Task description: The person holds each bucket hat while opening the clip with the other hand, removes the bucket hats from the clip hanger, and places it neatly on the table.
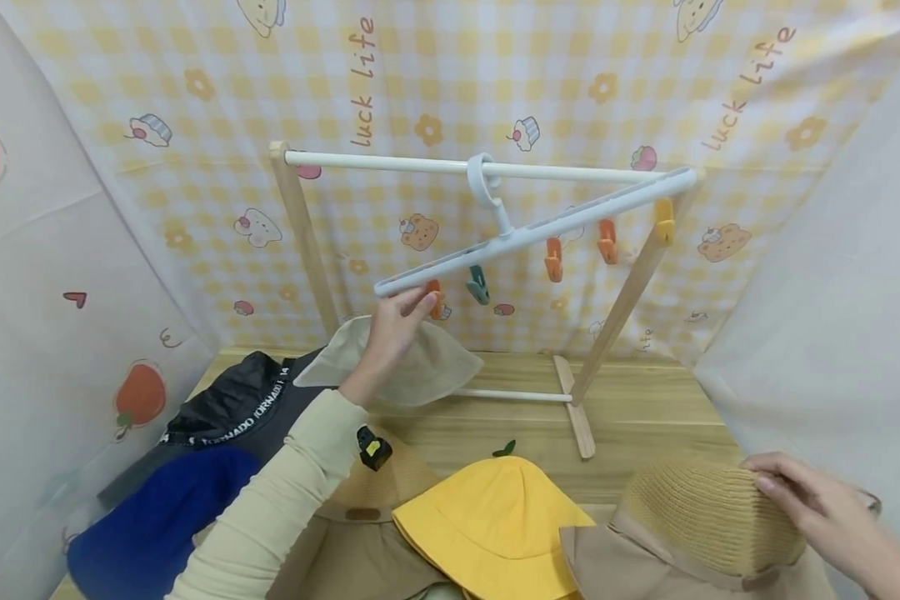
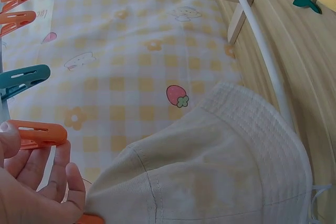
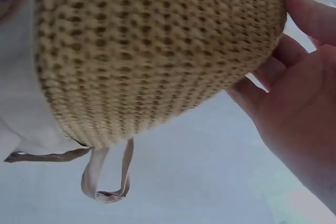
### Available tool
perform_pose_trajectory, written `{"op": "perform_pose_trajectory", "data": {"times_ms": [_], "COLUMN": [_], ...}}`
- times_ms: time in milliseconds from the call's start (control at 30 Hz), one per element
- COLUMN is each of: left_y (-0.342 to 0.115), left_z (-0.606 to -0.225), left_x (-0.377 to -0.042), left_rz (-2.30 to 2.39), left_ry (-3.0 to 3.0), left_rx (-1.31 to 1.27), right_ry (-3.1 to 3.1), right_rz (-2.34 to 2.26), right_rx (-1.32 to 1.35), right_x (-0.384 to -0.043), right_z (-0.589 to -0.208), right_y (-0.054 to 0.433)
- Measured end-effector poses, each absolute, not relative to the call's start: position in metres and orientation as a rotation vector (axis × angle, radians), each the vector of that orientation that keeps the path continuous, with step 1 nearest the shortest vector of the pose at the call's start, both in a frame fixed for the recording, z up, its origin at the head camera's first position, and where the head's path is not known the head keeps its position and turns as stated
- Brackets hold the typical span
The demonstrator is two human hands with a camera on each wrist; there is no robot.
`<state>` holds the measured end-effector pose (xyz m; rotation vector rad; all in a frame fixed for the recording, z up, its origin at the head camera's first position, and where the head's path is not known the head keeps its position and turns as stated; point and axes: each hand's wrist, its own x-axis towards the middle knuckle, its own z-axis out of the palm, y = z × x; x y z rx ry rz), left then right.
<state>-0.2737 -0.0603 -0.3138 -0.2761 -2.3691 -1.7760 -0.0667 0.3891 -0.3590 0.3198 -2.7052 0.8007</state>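
A white hanger (image 1: 547, 229) hooks over the rack's top bar and tilts, its left end low. My left hand (image 1: 393, 333) pinches an orange clothespin (image 2: 42, 132) near that low end. Beneath this hand hangs a cream bucket hat (image 2: 226, 166), and part of another orange clothespin (image 2: 90, 219) shows at its top. Further along the hanger are a green clothespin (image 1: 478, 285), two orange ones and a yellow clothespin (image 1: 665, 221). At the right, my right hand (image 1: 817, 508) grips the crown of a woven straw hat (image 1: 705, 508) with a beige fabric brim.
The wooden rack (image 1: 622, 300) stands on a wood-grain table (image 1: 652, 425) before a yellow checked cloth. A blue hat (image 1: 157, 517), a black hat (image 1: 240, 400), another straw hat (image 1: 390, 479) and a yellow bucket hat (image 1: 502, 517) lie along the front.
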Motion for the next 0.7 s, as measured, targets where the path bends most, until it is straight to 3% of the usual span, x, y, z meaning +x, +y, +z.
{"op": "perform_pose_trajectory", "data": {"times_ms": [400, 700], "left_y": [-0.058, -0.059], "left_z": [-0.314, -0.313], "left_x": [-0.271, -0.270], "left_rz": [-1.814, -1.813], "left_ry": [-2.376, -2.373], "left_rx": [-0.304, -0.321], "right_ry": [-2.966, -3.301], "right_rz": [0.593, 0.827], "right_rx": [-0.054, -0.125], "right_x": [-0.097, -0.102], "right_z": [-0.422, -0.442], "right_y": [0.367, 0.353]}}
